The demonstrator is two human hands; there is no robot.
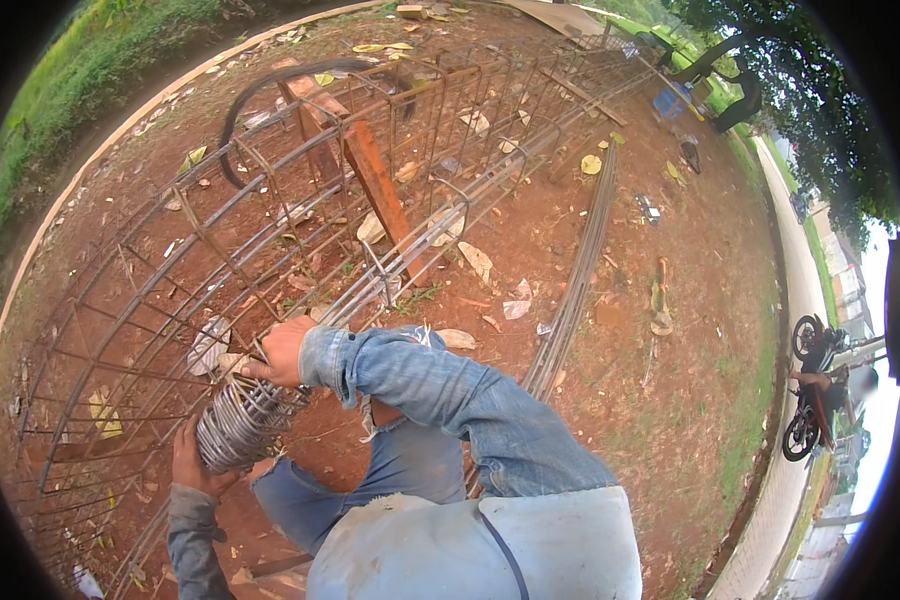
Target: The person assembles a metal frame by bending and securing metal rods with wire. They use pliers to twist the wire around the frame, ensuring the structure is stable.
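A thick stack of grey steel rebar stirrups (242,428) sits low in front of me, beside my bent knee and against the rebar cage (205,235). My left hand (196,462) is wrapped round the stack's left side. Over its upper end lies my right hand (284,354), fingers curled round the stirrups near the cage's lower long bars. Part of the stack's far side and the fingertips of both hands are hidden.
An orange-brown wooden post (382,195) props the long cage, with a black coiled hose (232,130) beside it. Loose rebar rods (582,270) lie on the red soil to the right. A person sits on a motorcycle (810,390) on the road.
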